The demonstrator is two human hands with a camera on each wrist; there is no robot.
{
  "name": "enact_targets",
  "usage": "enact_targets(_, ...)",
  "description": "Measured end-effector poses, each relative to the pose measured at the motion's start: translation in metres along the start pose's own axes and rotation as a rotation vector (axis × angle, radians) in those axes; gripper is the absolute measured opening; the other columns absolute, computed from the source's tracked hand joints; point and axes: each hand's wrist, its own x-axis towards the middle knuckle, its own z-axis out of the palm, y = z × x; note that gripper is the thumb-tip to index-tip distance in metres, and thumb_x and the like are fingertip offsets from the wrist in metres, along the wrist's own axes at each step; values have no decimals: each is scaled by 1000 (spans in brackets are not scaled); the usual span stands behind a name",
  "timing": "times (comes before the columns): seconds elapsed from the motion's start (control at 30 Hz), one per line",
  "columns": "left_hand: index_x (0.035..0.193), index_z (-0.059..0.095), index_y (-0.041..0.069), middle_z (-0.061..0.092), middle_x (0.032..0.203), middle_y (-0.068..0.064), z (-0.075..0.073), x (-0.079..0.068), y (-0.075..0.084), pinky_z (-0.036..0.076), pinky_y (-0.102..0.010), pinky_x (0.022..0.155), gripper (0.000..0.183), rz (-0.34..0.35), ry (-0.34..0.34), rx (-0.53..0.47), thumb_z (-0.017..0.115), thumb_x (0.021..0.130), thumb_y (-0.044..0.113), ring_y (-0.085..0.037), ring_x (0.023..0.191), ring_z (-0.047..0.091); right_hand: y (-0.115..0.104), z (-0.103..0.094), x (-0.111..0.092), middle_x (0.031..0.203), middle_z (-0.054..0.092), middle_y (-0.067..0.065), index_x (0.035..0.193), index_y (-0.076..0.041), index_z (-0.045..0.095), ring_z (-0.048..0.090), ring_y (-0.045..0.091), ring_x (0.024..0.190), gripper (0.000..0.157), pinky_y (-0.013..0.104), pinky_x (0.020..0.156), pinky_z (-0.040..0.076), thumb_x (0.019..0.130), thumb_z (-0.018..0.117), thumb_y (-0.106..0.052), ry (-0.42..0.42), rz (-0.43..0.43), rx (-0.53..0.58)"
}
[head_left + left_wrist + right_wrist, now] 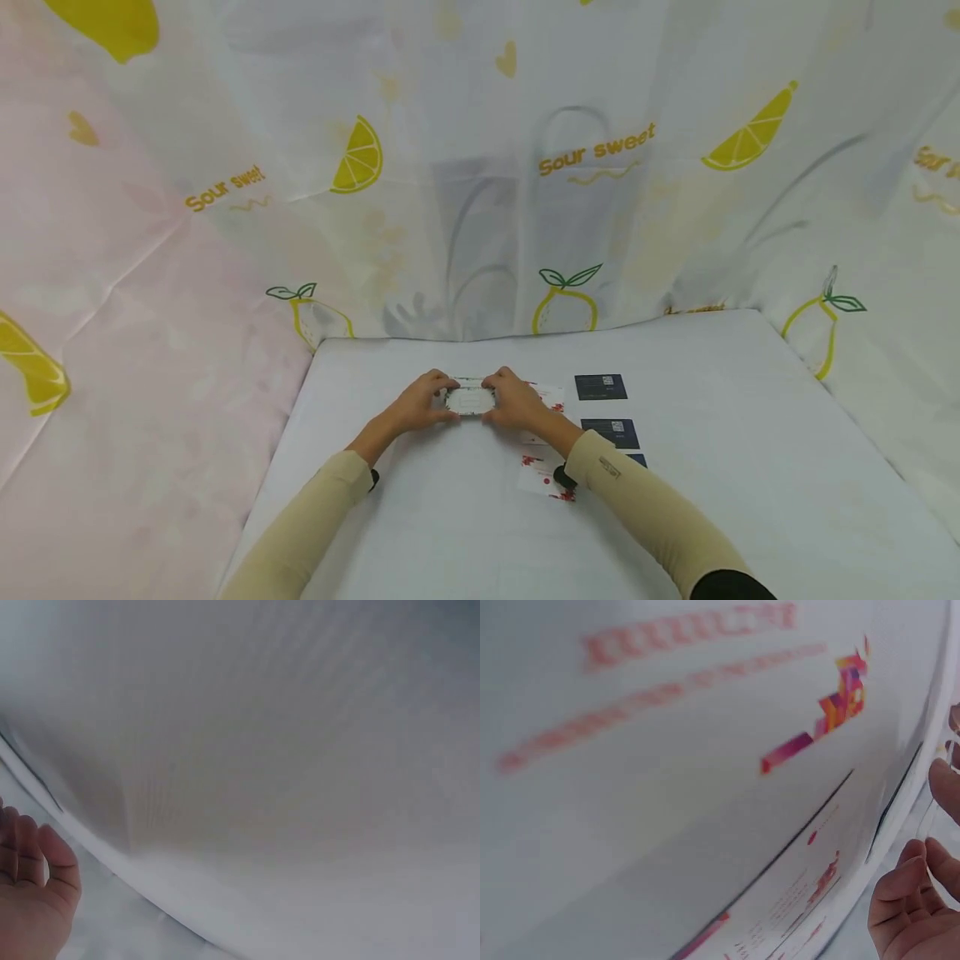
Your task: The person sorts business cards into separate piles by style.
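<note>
A small white card [470,402] with dark marks along its border is held up over the white table between both hands. My left hand [422,402] pinches its left edge between thumb and fingers. At the opposite edge, my right hand [517,402] grips it the same way. A further pale strip [469,382] shows just behind the card; what it belongs to is unclear. In the left wrist view, only part of the left hand [34,892] appears, fingers curled. The right wrist view catches the right hand [915,919] pinching a thin edge.
White cards with red patterns [542,477] lie beneath and beside the right forearm, partly covered by it. Dark blue cards [600,387] form a column to their right. A lemon-print curtain [480,250] closes off the table's [420,517] far side.
</note>
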Motion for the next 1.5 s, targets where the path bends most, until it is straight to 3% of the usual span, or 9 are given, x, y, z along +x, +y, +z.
enact_targets(0.27,116,61,9,55,110,-7,-5,17,-7,44,-35,83,52,-55,-11,33,79,71,28,-17,93,52,-6,-4,15,120,48,7,124,-14,54,54,19,101,54,36,83,46,76,74,-29,12,51,-10)
enact_targets(0.43,116,62,6,56,110,-10,-6,22,-11,43,-38,84,52,-69,-10,0,79,71,26,-21,94,52,-7,0,22,122,47,8,126,-13,53,54,21,104,53,37,86,46,78,71,-26,14,81,-1)
enact_targets(0.67,117,61,8,56,112,-9,-5,27,-17,42,-39,91,54,-116,-28,57,79,70,27,-23,104,53,-8,5,28,126,44,10,127,-11,52,53,24,108,53,41,90,44,79,70,-24,5,125,48)
enact_targets(1.03,116,64,10,55,110,-9,2,29,-22,43,-38,86,51,-154,-74,83,79,71,30,-22,99,52,-5,15,30,117,46,10,124,-12,55,56,23,97,52,38,81,47,78,72,-28,8,141,-11)
enact_targets(1.5,113,62,6,56,106,-8,0,33,-20,43,-36,86,50,-171,-103,14,81,69,22,-18,94,52,-4,16,33,118,44,10,124,-11,55,53,21,94,54,36,83,45,76,73,-29,-27,171,18)
